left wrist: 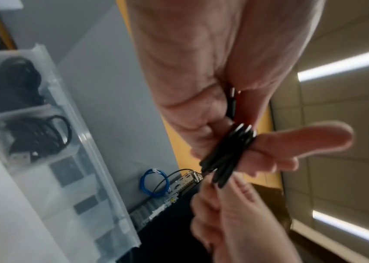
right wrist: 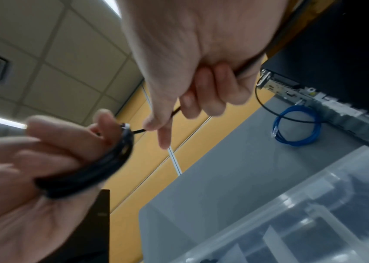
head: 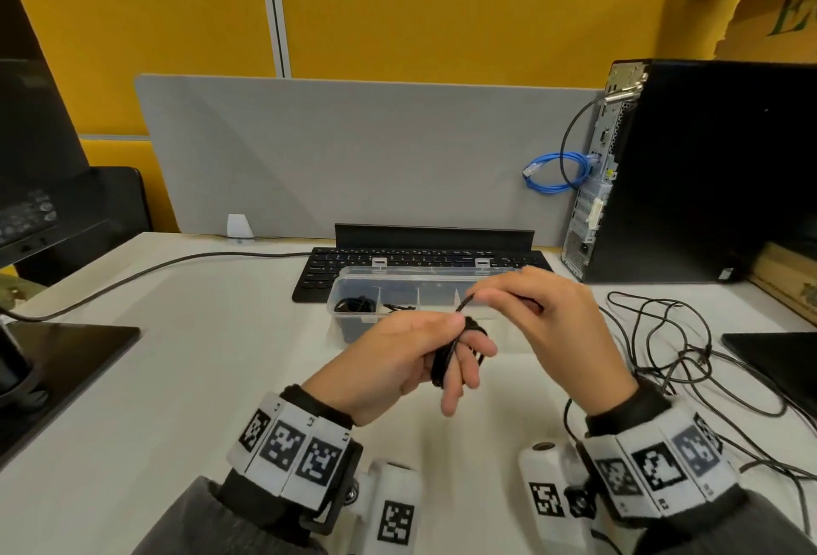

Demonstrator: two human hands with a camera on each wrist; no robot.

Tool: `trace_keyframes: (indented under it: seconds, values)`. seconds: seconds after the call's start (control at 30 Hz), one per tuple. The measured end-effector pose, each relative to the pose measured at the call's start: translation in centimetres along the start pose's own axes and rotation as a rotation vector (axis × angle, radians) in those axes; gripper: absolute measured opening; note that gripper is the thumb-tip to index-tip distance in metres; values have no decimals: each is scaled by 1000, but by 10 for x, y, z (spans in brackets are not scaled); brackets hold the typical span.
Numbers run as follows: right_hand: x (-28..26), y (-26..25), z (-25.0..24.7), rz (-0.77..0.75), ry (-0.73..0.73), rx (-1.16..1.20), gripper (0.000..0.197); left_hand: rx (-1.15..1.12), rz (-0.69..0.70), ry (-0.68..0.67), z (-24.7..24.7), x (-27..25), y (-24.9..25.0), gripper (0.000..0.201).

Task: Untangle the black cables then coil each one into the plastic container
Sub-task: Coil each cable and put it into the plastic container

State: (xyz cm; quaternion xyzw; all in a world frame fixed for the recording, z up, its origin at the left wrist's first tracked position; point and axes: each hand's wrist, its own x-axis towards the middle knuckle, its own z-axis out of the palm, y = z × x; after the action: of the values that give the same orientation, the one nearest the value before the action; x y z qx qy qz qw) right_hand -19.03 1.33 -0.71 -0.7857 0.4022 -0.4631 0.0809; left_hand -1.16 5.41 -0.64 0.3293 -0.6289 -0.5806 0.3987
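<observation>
My left hand (head: pixel 424 355) holds a black cable coil (head: pixel 446 355) wound round its fingers, the thumb pressing the loops (left wrist: pixel 226 158). The same coil (right wrist: pixel 93 170) shows in the right wrist view. Just above it my right hand (head: pixel 530 315) pinches the loose end of that cable (right wrist: pixel 174 111) between thumb and fingers. Behind both hands stands the clear plastic container (head: pixel 353 324) with dividers. A coiled black cable (head: pixel 353 304) lies in its left compartment, another (left wrist: pixel 39 135) in the compartment beside it. More tangled black cables (head: pixel 681 360) lie on the desk at the right.
A black keyboard (head: pixel 318 267) sits behind the container. A computer tower (head: pixel 707 169) stands at the back right with a blue cable (head: pixel 552 172) hanging by it. A monitor base (head: pixel 62 360) is at the left, and a dark flat object (head: pixel 782 360) at the right edge.
</observation>
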Motion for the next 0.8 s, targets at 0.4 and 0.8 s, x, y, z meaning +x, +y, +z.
trace_keyframes:
  seconds: [0.4, 0.8]
  values:
    - [-11, -16, 3, -1, -661, -124, 19, -128, 313, 591, -10, 10, 3, 25]
    - [10, 86, -127, 358, 195, -384, 30, -798, 630, 1333, -96, -24, 7, 18]
